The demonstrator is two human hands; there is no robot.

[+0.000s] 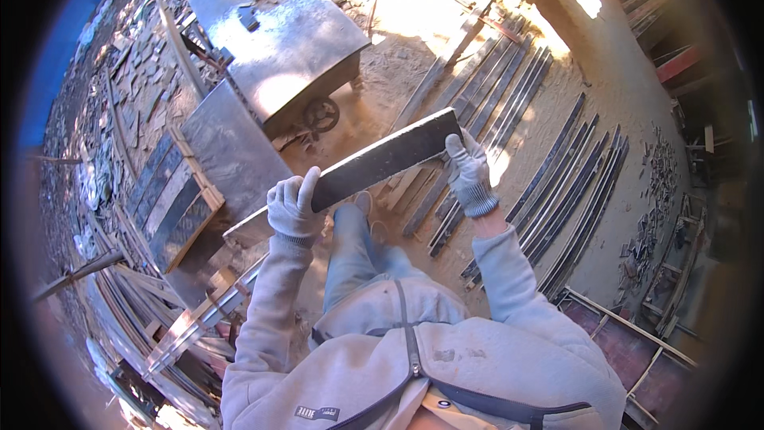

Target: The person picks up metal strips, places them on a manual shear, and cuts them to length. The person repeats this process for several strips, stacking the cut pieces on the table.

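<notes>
Dark board (383, 166) aslant, right end farther; left hand (292, 209) and right hand (471, 171), both gloved, have fingers clamped on it.

Strong daylight, brightest at the top of the view; from where I stand, the ground (402, 12) there washes out to white. Glare patches on the metal table (306, 28); the wheel (321, 115) beneath it sits in shadow. Board (386, 162) reads fairly sharp, its broad face dark, upper edge bright. Far right: dim, brownish, smeared. Straight edges bow toward the rim, which drops to black; bluish haze at left.
</notes>
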